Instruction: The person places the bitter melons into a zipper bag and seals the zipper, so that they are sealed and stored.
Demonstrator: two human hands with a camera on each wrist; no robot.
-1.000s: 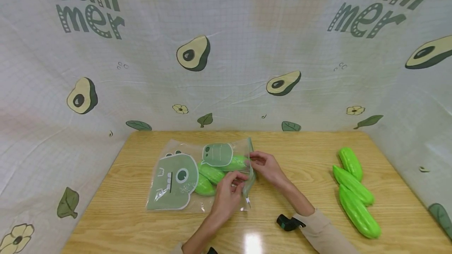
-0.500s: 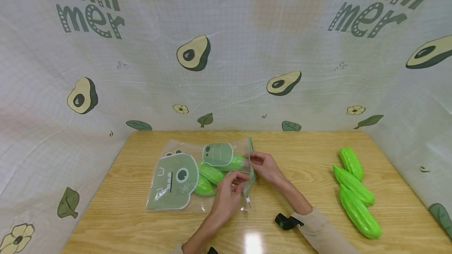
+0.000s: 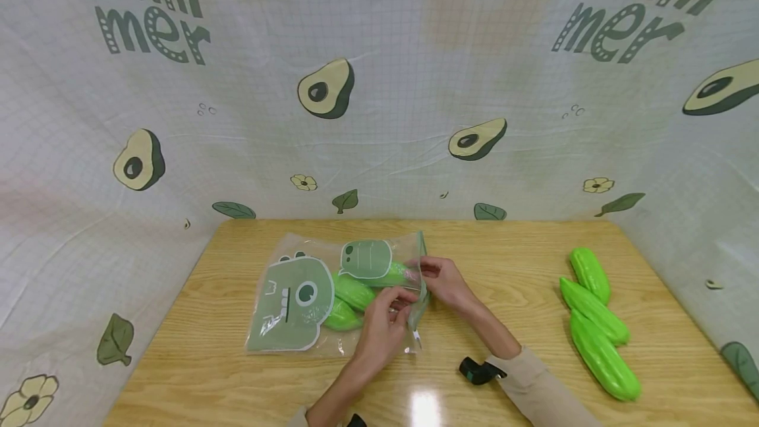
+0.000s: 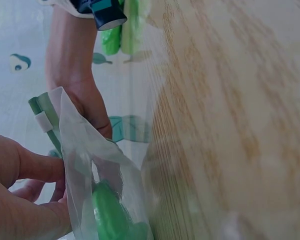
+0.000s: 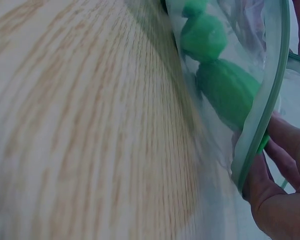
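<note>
A clear zip bag with a green cartoon creature printed on it lies on its side, mouth to the right. Several bright green toy cucumbers show through the film. My left hand pinches the bag's upper layer near the mouth; in the left wrist view the white zip slider is just above its fingers. With its fingertips inside the opening, my right hand holds the end of the toy cucumber nearest the mouth. The green zip strip partly covers those fingers.
Three more green toy cucumbers lie together on the right of the wooden table. A pale cloth printed with avocados rises behind and along both sides. A black wrist camera sits by the right sleeve.
My right hand has eased slightly left, deeper into the bag's mouth. The cucumbers inside have shifted a little. My left hand keeps its place on the bag.
</note>
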